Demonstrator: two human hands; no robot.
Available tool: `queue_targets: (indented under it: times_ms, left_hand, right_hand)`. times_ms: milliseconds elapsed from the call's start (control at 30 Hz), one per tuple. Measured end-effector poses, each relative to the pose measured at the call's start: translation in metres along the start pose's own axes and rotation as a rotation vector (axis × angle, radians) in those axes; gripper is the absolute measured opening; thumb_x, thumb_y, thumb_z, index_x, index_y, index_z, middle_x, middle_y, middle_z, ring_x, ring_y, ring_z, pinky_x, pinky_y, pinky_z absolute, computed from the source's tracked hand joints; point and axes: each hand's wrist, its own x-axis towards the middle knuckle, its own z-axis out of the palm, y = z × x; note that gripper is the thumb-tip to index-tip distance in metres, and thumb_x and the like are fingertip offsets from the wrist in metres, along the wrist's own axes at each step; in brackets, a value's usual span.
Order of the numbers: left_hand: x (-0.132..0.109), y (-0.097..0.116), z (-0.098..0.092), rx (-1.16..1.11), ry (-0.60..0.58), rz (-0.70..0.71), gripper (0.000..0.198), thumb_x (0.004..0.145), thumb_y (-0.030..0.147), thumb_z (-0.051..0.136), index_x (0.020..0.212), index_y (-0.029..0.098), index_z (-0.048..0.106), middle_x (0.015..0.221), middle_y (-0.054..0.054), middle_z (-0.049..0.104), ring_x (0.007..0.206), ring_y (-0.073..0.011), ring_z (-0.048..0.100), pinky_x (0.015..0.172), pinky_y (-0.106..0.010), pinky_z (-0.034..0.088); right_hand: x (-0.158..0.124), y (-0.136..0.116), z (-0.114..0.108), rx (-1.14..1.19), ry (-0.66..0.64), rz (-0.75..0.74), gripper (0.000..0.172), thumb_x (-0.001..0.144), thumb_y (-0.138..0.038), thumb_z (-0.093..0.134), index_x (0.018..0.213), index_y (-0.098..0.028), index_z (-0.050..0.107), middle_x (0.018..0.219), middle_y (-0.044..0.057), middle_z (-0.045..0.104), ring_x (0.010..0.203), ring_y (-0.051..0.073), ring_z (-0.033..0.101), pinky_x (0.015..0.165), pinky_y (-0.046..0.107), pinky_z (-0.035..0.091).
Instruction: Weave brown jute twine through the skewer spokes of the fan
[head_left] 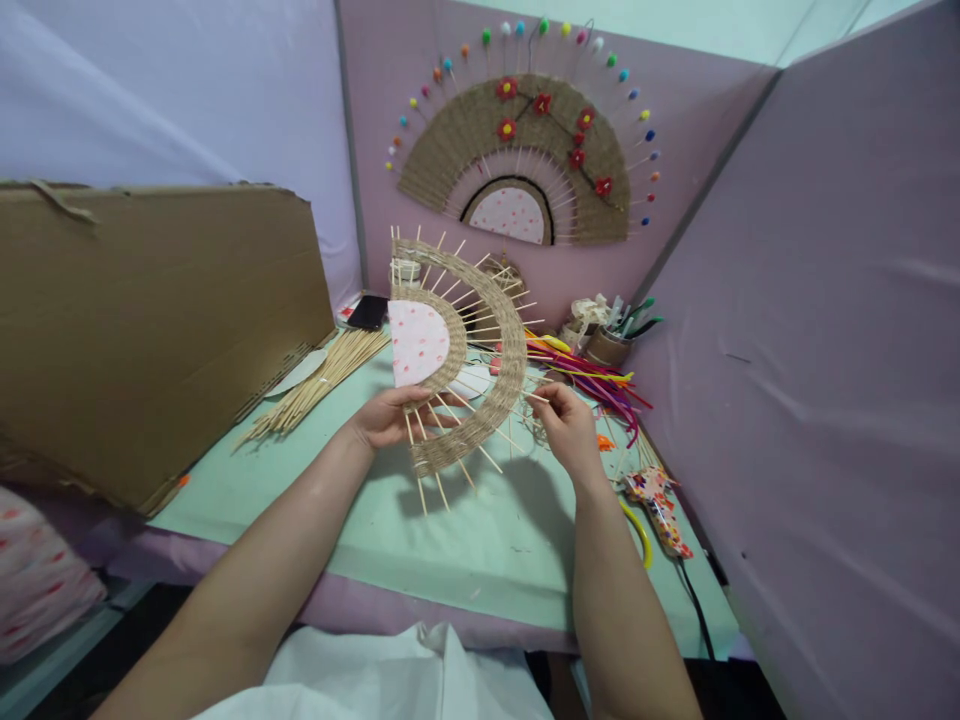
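Observation:
A half-round woven fan frame [510,330] is held up over the table, tilted on its side. Thin wooden sticks radiate from its inner half-disc, which has a white face with pink dots [418,345], and pass through an outer band of woven twine. My left hand [394,415] grips the lower part of the inner half-disc, its fingers partly behind the sticks. At the right edge of the band, my right hand [566,420] is closed in a pinch on the end of one stick [535,397]. Whether twine is also between those fingers I cannot tell.
A finished fan with red flowers [555,110] hangs on the back wall. Bundled sticks [322,385] and a cardboard sheet [157,340] are at left. Coloured pipe cleaners [592,380], a pot of tools [609,345], a glue gun [660,510] and yellow-handled scissors [637,535] lie right.

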Motion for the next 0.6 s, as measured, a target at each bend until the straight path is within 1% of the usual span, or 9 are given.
queue_targets:
  times_ms: [67, 167, 267, 333, 433, 600]
  left_hand:
    - [-0.002, 0.002, -0.002, 0.049, 0.014, 0.005, 0.033, 0.082, 0.018, 0.044, 0.108, 0.007, 0.063, 0.11, -0.02, 0.065, 0.093, -0.0316, 0.065, 0.071, -0.04, 0.053]
    - [-0.003, 0.004, -0.004, 0.098, 0.027, 0.02, 0.032, 0.081, 0.017, 0.046, 0.107, 0.009, 0.064, 0.119, -0.02, 0.06, 0.094, -0.0324, 0.064, 0.07, -0.04, 0.054]
    - [-0.004, 0.006, -0.004, 0.121, 0.032, 0.026, 0.032, 0.081, 0.017, 0.046, 0.106, 0.009, 0.064, 0.116, -0.02, 0.062, 0.095, -0.0327, 0.064, 0.072, -0.041, 0.053]
    - [-0.004, 0.007, -0.004, 0.13, 0.037, 0.023, 0.032, 0.08, 0.018, 0.047, 0.105, 0.009, 0.064, 0.114, -0.02, 0.062, 0.095, -0.0324, 0.064, 0.072, -0.041, 0.053]
    - [-0.005, 0.008, -0.003, 0.145, 0.028, 0.01, 0.031, 0.08, 0.018, 0.049, 0.106, 0.009, 0.064, 0.119, -0.02, 0.06, 0.094, -0.0326, 0.064, 0.07, -0.04, 0.054]
    - [-0.007, 0.01, -0.003, 0.17, 0.005, -0.02, 0.03, 0.08, 0.019, 0.049, 0.105, 0.009, 0.064, 0.122, -0.02, 0.058, 0.095, -0.0328, 0.063, 0.067, -0.037, 0.055]
  right_hand:
    - [0.0, 0.0, -0.003, -0.116, 0.041, -0.067, 0.026, 0.08, -0.045, 0.054, 0.073, -0.02, 0.053, 0.06, 0.0, 0.052, 0.054, 0.012, 0.043, 0.053, 0.025, 0.035]
    - [0.002, 0.001, -0.005, -0.251, 0.096, -0.224, 0.024, 0.083, -0.041, 0.053, 0.072, -0.02, 0.056, 0.067, 0.003, 0.057, 0.062, 0.015, 0.05, 0.061, 0.028, 0.039]
    - [0.003, 0.003, -0.008, -0.298, 0.146, -0.354, 0.02, 0.086, -0.036, 0.05, 0.076, -0.02, 0.058, 0.075, 0.005, 0.059, 0.072, 0.017, 0.054, 0.068, 0.029, 0.041]
    - [0.003, 0.004, -0.01, -0.322, 0.178, -0.385, 0.018, 0.086, -0.034, 0.05, 0.077, -0.02, 0.058, 0.076, 0.005, 0.059, 0.073, 0.017, 0.054, 0.069, 0.03, 0.042]
    - [0.004, 0.005, -0.012, -0.339, 0.211, -0.405, 0.017, 0.086, -0.033, 0.051, 0.078, -0.02, 0.057, 0.076, 0.005, 0.058, 0.074, 0.017, 0.053, 0.069, 0.03, 0.042]
    - [0.005, 0.005, -0.013, -0.327, 0.216, -0.424, 0.017, 0.088, -0.031, 0.048, 0.079, -0.02, 0.057, 0.079, 0.006, 0.059, 0.079, 0.018, 0.055, 0.072, 0.031, 0.043]
